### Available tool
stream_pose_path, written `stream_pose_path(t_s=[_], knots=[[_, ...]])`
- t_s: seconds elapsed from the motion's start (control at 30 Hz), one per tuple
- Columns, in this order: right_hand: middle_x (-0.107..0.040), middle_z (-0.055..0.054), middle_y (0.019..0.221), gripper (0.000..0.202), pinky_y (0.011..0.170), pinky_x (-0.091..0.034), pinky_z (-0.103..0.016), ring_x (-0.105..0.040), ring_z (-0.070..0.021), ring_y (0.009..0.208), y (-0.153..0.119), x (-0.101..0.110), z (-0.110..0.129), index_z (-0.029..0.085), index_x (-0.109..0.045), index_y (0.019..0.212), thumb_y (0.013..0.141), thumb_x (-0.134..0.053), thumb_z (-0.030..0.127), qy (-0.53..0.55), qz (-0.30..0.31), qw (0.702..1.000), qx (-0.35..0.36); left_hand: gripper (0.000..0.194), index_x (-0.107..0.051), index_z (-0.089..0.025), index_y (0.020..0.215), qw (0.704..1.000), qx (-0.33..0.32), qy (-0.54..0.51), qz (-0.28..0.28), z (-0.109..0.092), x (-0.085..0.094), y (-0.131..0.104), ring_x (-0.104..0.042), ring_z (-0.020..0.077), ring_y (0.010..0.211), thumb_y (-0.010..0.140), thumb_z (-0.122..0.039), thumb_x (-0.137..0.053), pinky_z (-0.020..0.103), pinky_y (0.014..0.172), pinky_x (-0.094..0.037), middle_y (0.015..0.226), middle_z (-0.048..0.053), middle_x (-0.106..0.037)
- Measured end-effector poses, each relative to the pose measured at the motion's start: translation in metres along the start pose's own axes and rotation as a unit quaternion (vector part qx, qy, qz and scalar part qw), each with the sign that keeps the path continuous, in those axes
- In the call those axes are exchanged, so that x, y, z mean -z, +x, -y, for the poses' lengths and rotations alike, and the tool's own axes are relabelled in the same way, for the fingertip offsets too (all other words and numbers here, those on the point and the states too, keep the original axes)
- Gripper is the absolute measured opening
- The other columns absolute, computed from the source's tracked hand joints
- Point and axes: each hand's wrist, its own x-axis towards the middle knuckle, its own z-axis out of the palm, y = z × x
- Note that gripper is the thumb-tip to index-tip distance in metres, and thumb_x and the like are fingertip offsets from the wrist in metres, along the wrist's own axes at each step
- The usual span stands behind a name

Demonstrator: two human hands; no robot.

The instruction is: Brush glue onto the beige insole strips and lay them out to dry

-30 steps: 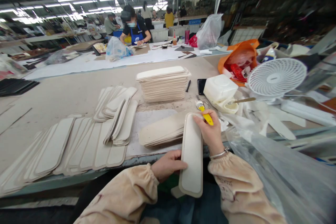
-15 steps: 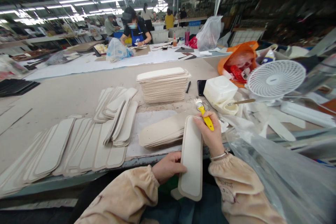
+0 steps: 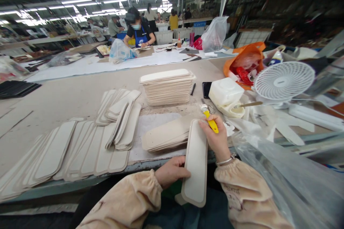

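A long white panel [image 3: 195,164] with rounded corners and a beige border is tilted over the front edge of the table. My left hand [image 3: 172,171] pinches its lower left edge, thumb on the face. At the top right corner, my right hand [image 3: 216,134] is closed on the same panel. That hand also keeps a yellow-handled tool [image 3: 211,120] with a white-smeared head; its exact kind is unclear. Just behind the panel lies a low pile of beige panels [image 3: 165,134], on a pale sheet [image 3: 137,154].
Fanned panels [image 3: 56,150] spread along the left front edge. Farther back stands a tall panel stack [image 3: 168,87]. On the right are a phone [image 3: 206,89], a white container [image 3: 225,91], a white fan [image 3: 283,81] and plastic sheeting [image 3: 290,175]. A co-worker [image 3: 139,30] sits across the table.
The panel's lower end has shifted very slightly left and down. Both hands keep their hold, almost still.
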Motion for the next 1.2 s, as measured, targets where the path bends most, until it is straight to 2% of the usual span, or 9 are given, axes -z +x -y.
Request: stream_pose_path(t_s=[0.27,0.47,0.77,0.97,1.2], knots=[[-0.062,0.001,0.086,0.028,0.073,-0.044,-0.031,-0.057,-0.0160,0.077,-0.005,0.004,-0.009,0.023,-0.052,0.088,0.075,-0.073,0.036,-0.021,-0.003,1.000,-0.009,0.038,-0.071,-0.012,0.090,1.000,0.011,-0.014,0.010,0.001,0.000,0.000,-0.058,0.0187,0.075,0.054,-0.024,-0.074,0.030,0.072,-0.045,0.078,0.005,-0.066],[-0.060,0.002,0.082,0.027,0.068,-0.043,-0.029,-0.054,-0.0146,0.071,-0.005,0.004,-0.009,0.023,-0.053,0.087,0.075,-0.072,0.037,-0.055,-0.004,0.998,-0.011,0.042,-0.071,-0.011,0.091,0.999,0.032,0.001,0.003,0.003,0.003,0.004,-0.059,0.0174,0.073,0.056,-0.034,-0.079,0.029,0.071,-0.045,0.079,0.005,-0.067],[-0.058,0.002,0.082,0.029,0.066,-0.043,-0.028,-0.051,-0.0138,0.069,0.001,0.003,-0.013,0.023,-0.053,0.089,0.073,-0.073,0.038,-0.024,0.002,0.999,-0.031,0.048,-0.071,-0.011,0.096,0.999,0.044,-0.015,0.012,0.007,0.006,0.005,-0.061,0.0185,0.077,0.062,-0.043,-0.081,0.030,0.074,-0.047,0.083,0.007,-0.068],[-0.054,0.002,0.082,0.028,0.065,-0.041,-0.028,-0.047,-0.0129,0.067,0.002,0.003,-0.014,0.024,-0.054,0.092,0.075,-0.070,0.038,-0.021,0.022,0.999,-0.028,0.046,-0.071,-0.011,0.093,0.999,0.045,0.009,0.011,0.008,0.007,0.004,-0.061,0.0203,0.079,0.065,-0.047,-0.079,0.031,0.075,-0.048,0.080,0.006,-0.067],[-0.056,0.002,0.083,0.028,0.062,-0.038,-0.028,-0.048,-0.0140,0.069,0.000,0.002,-0.017,0.024,-0.053,0.095,0.077,-0.070,0.037,-0.021,0.035,0.999,-0.027,0.048,-0.071,-0.012,0.099,0.998,0.033,0.053,0.032,0.008,0.007,0.004,-0.061,0.0198,0.080,0.070,-0.050,-0.076,0.031,0.077,-0.048,0.085,0.007,-0.068]])
